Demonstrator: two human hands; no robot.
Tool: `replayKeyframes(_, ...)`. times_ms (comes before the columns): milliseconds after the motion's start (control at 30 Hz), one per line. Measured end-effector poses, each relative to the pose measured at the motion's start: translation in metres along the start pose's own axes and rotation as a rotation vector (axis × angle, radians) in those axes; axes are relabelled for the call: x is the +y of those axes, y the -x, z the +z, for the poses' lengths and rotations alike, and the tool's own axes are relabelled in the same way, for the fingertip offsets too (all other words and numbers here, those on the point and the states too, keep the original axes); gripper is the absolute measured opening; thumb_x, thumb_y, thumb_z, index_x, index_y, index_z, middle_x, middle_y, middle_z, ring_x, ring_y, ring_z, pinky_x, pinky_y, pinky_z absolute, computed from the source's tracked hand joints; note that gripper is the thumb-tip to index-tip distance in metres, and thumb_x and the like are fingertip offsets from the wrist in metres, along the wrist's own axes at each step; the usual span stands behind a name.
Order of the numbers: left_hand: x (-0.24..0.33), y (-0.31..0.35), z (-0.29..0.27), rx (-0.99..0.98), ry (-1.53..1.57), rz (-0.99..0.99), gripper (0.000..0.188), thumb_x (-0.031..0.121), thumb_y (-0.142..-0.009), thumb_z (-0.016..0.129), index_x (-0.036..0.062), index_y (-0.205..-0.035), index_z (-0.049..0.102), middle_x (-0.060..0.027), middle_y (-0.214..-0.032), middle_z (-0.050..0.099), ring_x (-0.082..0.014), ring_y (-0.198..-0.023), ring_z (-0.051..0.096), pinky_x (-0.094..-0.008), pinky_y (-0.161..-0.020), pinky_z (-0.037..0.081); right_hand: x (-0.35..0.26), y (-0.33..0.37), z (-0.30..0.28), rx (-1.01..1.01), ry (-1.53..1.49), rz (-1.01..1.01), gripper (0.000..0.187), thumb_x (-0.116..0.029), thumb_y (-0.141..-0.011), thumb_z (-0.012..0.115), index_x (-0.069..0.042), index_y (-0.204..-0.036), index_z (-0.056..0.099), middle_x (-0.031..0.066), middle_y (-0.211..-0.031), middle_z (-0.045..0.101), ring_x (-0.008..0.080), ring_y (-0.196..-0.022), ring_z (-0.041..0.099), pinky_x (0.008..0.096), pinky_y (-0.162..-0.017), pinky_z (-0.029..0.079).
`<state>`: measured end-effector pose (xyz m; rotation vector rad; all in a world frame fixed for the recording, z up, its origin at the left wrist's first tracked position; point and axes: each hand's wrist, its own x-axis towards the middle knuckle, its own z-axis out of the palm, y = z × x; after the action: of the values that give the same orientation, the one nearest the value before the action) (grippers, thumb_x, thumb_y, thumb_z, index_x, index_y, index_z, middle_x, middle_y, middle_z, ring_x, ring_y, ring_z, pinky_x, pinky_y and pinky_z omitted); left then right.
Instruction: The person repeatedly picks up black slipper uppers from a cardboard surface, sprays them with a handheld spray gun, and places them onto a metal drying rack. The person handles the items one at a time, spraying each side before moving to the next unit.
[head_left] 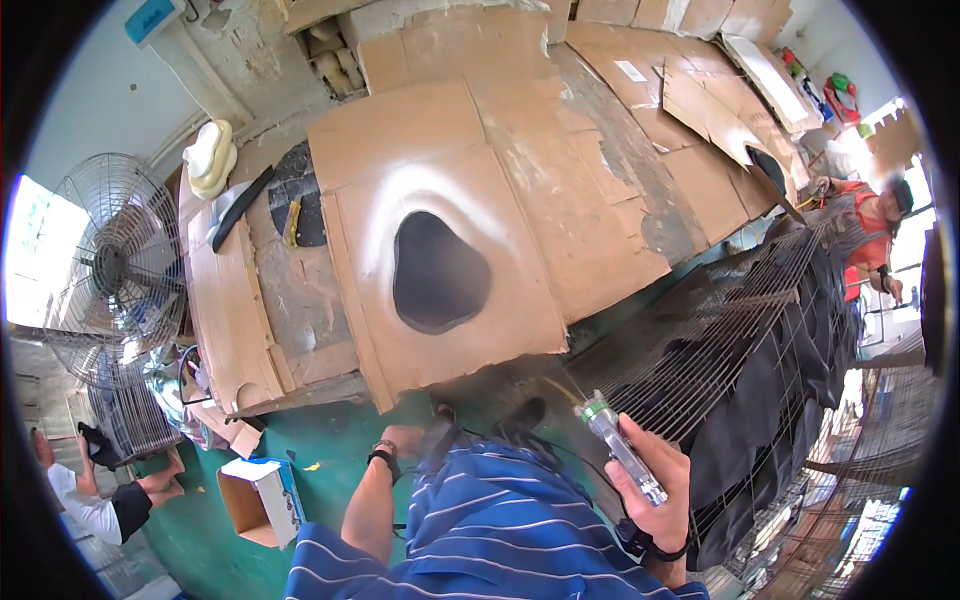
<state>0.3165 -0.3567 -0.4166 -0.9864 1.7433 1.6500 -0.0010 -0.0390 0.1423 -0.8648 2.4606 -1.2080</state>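
Note:
My right hand point(655, 485) is wrapped round a metal spray gun point(622, 452) with a green ring at its front, held low on the right side of my body. A faint haze hangs by its tip. My left hand point(404, 440) is low in front of my body, near the table's front edge; its fingers are blurred and I cannot make out their pose. Beyond it, a dark, rounded, roughly triangular piece point(440, 272) lies flat on a cardboard sheet point(515, 325). White overspray spreads on the cardboard round the piece's far side. Neither hand touches the piece.
A wire rack point(700, 345) hung with black sheets stands close on my right. Left of the table is a large fan point(110, 262). An open box point(262, 500) sits on the green floor. Other people point(870, 225) work at far right and left.

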Motion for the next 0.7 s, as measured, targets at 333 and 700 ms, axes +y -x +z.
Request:
replayKeyframes(333, 0.075, 0.002, 0.011, 0.256, -0.051, -0.245, 0.038, 0.041, -0.092, 0.06, 0.0071, -0.093, 0.078, -0.0089, -0.082, 0.077, -0.0241, -0.072, 0.074, -0.0393, -0.068, 0.06, -0.015, -0.007, 0.016, -0.245, -0.146, 0.05, 0.055, 0.0, -0.081, 0.08, 0.002, -0.133, 0.064, 0.0147, -0.088, 0.07, 0.0233, -0.072, 0.069, 0.0311, -0.067, 0.052)
replayKeyframes(700, 0.097, 0.02, 0.017, 0.219, 0.355, -0.324, 0.023, 0.027, -0.096, 0.065, 0.006, -0.096, 0.076, -0.0043, -0.076, 0.072, -0.0182, -0.064, 0.07, -0.034, -0.056, 0.057, 0.003, 0.009, 0.008, -0.037, -0.012, 0.066, 0.057, 0.003, -0.08, 0.078, 0.001, -0.135, 0.064, 0.0146, -0.087, 0.07, 0.0248, -0.07, 0.068, 0.0317, -0.066, 0.052)
